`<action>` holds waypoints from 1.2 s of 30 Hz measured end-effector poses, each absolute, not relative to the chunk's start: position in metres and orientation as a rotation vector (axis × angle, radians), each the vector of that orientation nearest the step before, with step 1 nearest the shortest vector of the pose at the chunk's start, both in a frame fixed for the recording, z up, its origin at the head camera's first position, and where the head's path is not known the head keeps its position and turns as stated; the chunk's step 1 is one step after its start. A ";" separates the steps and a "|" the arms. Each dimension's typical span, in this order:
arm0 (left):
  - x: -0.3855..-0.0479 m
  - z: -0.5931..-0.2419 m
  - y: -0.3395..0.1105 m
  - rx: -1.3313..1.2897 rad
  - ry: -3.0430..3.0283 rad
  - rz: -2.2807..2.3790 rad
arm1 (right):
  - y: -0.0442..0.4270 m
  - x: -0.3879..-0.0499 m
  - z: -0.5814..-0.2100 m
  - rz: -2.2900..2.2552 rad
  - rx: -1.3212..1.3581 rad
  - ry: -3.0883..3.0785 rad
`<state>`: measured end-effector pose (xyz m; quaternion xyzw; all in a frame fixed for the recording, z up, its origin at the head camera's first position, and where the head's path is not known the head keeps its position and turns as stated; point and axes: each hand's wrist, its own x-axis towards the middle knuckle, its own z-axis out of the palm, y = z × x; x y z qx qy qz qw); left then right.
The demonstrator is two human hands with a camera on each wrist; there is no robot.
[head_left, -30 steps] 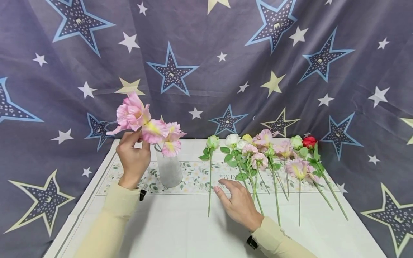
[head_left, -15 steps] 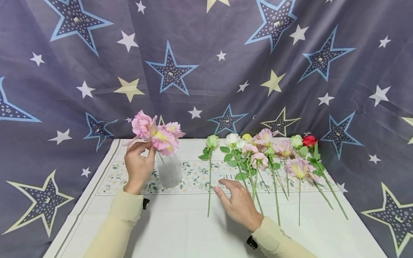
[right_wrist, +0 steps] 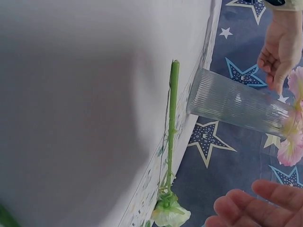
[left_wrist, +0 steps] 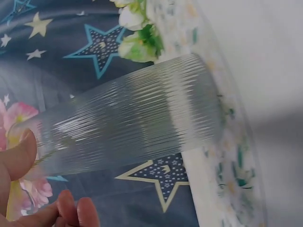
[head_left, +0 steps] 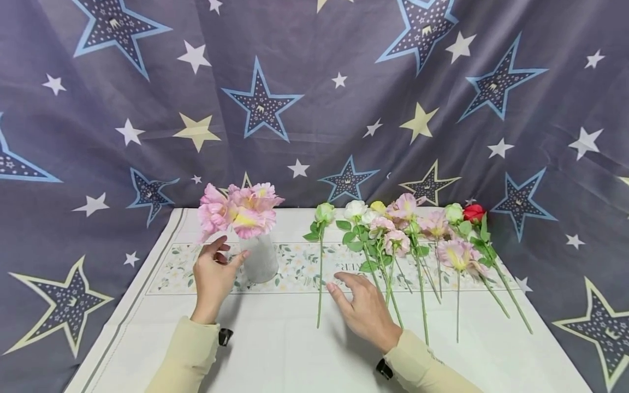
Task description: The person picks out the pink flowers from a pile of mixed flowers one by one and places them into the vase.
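A clear ribbed glass vase (head_left: 261,263) stands upright on the table's left half, with pink and yellow ruffled flowers (head_left: 253,213) spreading from its mouth. Just left of it is my left hand (head_left: 213,281), below the blooms, its thumb and fingers apart and holding nothing. In the left wrist view, the thumb (left_wrist: 21,156) is beside the vase's neck; I cannot tell whether it touches. My right hand (head_left: 366,312) hovers or rests low over the table, fingers loosely extended and holding nothing. Nearest to it lies a single pale green rose (head_left: 324,214) on a long stem.
Several loose flower stems lie across the table's right side, among them a white rose (head_left: 355,209), a pink iris-like flower (head_left: 458,255) and a red rose (head_left: 474,213). A floral printed strip crosses the white tablecloth (head_left: 275,338). Behind hangs a star-patterned curtain (head_left: 314,125).
My left hand has lowered the pink flower into the vase, let go of it and drawn down and slightly right. The right hand has stayed in place.
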<state>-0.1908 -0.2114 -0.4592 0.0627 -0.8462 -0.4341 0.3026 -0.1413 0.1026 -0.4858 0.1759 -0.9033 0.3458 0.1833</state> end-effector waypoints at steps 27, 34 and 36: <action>-0.165 -0.496 -0.185 0.135 -2.500 -1.256 | 0.118 -0.147 -0.486 0.937 0.418 -2.554; -0.162 -0.498 -0.177 0.068 -2.534 -1.233 | 0.123 -0.148 -0.485 0.926 0.413 -2.545; -0.162 -0.499 -0.174 0.044 -2.540 -1.236 | 0.125 -0.149 -0.485 0.920 0.416 -2.547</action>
